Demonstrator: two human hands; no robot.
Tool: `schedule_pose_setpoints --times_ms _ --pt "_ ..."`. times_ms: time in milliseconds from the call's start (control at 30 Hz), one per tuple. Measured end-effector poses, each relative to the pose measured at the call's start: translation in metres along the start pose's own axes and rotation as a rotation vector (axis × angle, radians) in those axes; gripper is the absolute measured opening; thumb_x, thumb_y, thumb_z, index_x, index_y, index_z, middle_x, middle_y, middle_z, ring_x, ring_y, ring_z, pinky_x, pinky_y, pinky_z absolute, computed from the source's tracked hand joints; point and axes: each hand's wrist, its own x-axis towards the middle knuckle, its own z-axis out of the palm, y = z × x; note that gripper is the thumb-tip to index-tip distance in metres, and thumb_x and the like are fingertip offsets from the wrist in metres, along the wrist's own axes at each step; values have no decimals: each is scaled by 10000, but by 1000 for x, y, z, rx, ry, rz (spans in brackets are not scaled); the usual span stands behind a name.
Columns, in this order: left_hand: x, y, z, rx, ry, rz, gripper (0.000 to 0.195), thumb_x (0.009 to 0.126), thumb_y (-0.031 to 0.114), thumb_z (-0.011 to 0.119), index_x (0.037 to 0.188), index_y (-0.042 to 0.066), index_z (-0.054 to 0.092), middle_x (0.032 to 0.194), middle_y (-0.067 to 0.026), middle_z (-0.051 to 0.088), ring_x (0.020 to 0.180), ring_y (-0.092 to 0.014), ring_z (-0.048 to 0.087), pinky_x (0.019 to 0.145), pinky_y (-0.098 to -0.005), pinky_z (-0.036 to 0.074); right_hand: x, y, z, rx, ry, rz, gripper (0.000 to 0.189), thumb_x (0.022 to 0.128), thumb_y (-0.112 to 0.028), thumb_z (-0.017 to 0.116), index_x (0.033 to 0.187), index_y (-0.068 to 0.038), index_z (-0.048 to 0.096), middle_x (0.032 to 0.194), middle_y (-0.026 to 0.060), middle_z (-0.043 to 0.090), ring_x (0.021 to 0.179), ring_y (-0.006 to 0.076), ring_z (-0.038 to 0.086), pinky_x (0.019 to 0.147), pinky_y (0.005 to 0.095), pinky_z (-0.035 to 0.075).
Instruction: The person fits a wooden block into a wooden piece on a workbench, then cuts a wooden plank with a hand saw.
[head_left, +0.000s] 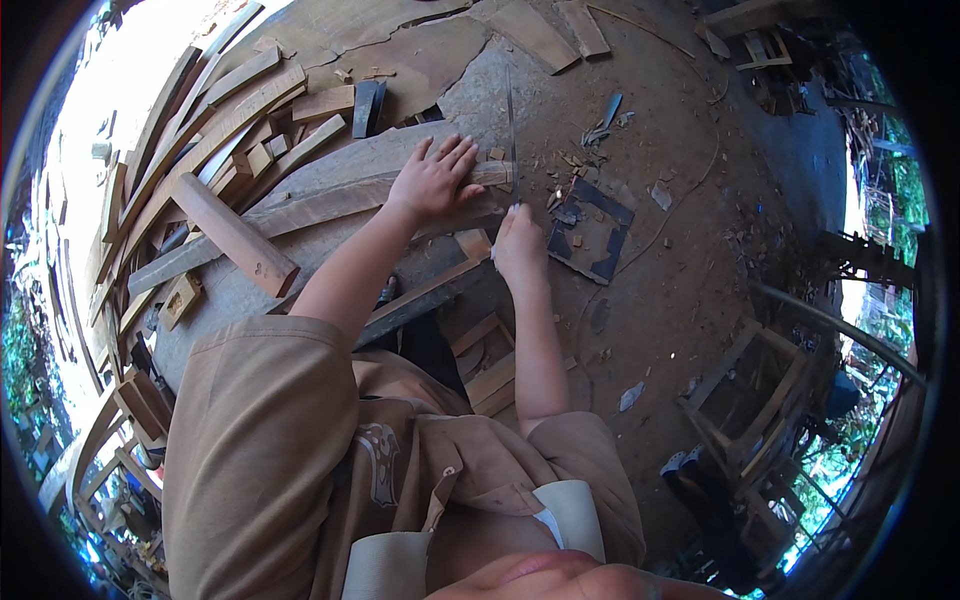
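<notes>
My left hand (439, 178) lies flat on a long wooden beam (322, 204), palm down with the fingers spread. The beam rests along a wide, worn work surface (360, 156). My right hand (520, 244) is closed around the handle of a handsaw, and the fingers hide that handle. The thin saw blade (512, 124) points away from me, seen nearly edge-on, and crosses the beam near its right end. Whether the teeth have entered the wood cannot be told. A small wood block (496, 154) sits just beyond the beam's end.
A thick wooden piece (236, 234) lies across the beam at left, near piled boards (202, 142). Below are a wooden frame (487, 352) and dark square panel (592, 229). Another wooden frame (746, 390) stands right, near a person's legs (697, 487). Offcuts litter the floor.
</notes>
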Motion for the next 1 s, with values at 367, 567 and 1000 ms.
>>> schedule_pose_setpoints --times_ms 367,567,1000 --pt "0 -1 2 -50 0 13 607 892 492 343 1322 63 352 1366 -106 374 1291 -266 300 1028 -425 264 -66 24 -21 114 -161 86 266 929 -238 353 913 9 450 766 272 582 778 452 563 639 511 441" --pt "1 -5 2 -47 -8 24 612 892 497 338 1321 62 353 1366 -102 375 1289 -263 303 1025 -415 268 23 2 3 153 -53 -5 259 928 -234 341 934 -7 464 829 260 596 820 444 565 674 507 445" --pt "0 -3 0 -63 -17 17 610 896 486 339 1323 51 344 1374 -108 360 1296 -275 288 1034 -418 258 -110 33 -32 198 -224 237 256 933 -232 350 890 -4 457 750 260 577 747 436 570 613 510 419"
